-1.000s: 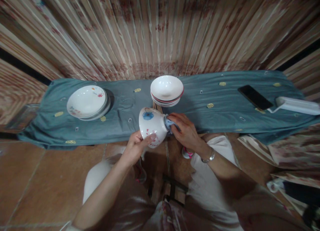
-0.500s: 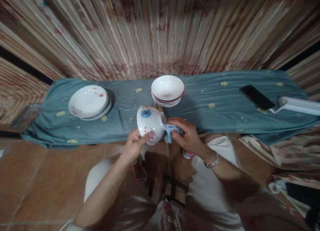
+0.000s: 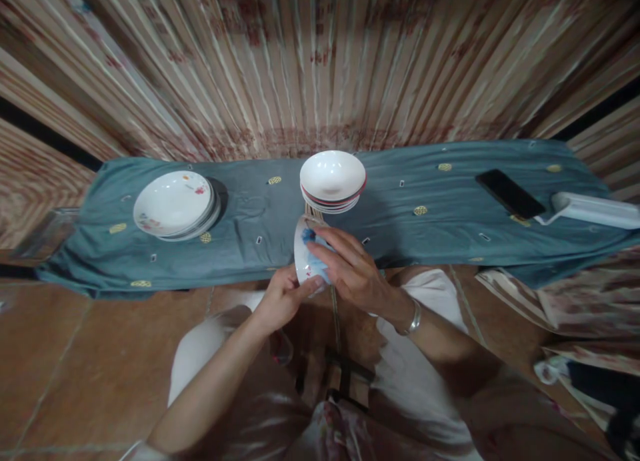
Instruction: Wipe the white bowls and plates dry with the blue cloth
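My left hand (image 3: 284, 297) grips a white bowl (image 3: 301, 260) by its lower rim, thumb on the outside. The bowl is tipped on its side above the table's front edge, and part of its flower print shows. A light blue cloth (image 3: 321, 264) lies against the bowl's outer wall under the fingers of my right hand (image 3: 356, 272), which press it there. Those fingers cover much of the cloth and the bowl's base. Just beyond the bowl stands a stack of white bowls (image 3: 333, 176), the upper ones with a red rim.
A stack of white flowered plates (image 3: 173, 204) stands at the left of the teal tablecloth (image 3: 255, 258). Chopsticks (image 3: 313, 212) lie partly hidden by the bowl stack. To the right are a black phone (image 3: 510, 193) and a white long object (image 3: 597, 209). Striped curtains (image 3: 320, 68) hang behind.
The bowl has turned in my left hand and shifted slightly right. My right hand has moved from the bowl's base with the cloth onto its outer wall, fingers now stretched over it.
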`<move>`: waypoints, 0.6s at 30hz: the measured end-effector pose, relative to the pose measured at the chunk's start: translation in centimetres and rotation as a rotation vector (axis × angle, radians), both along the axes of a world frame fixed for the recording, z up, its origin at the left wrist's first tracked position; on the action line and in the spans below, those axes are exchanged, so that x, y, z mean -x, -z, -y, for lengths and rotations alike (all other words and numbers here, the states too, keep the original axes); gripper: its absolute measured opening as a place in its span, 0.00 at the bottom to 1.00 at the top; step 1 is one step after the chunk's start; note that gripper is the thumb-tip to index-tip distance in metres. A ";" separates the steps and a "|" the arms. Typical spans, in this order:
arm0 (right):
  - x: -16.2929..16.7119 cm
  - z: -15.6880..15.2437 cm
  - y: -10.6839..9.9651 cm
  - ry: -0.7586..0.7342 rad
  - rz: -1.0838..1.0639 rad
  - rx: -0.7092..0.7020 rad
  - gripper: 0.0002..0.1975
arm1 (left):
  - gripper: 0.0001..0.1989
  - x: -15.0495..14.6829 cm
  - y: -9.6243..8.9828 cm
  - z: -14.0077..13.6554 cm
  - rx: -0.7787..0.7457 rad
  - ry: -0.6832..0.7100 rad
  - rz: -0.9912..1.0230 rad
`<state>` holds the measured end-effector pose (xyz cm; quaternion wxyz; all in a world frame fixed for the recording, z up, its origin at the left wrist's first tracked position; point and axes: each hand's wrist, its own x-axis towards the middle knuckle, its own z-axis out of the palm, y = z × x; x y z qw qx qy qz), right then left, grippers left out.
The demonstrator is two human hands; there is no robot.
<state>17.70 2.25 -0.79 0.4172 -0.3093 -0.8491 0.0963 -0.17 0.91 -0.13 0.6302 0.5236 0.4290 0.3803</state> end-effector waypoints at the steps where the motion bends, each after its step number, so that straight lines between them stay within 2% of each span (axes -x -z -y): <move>1: 0.1 -0.2 -0.2 -0.005 -0.009 0.029 0.23 | 0.19 -0.1 -0.1 0.1 -0.009 0.013 -0.019; 9: -0.7 -2.0 -0.3 0.029 -0.206 0.317 0.22 | 0.20 -0.7 -0.8 0.7 -0.075 0.098 -0.177; 13: -1.3 -3.5 0.6 0.050 -0.339 0.532 0.20 | 0.20 -1.1 -1.0 1.2 -0.067 0.148 -0.182; 18: -1.1 -4.8 1.9 0.091 -0.606 0.799 0.19 | 0.20 -1.3 -1.7 1.8 -0.071 0.138 -0.158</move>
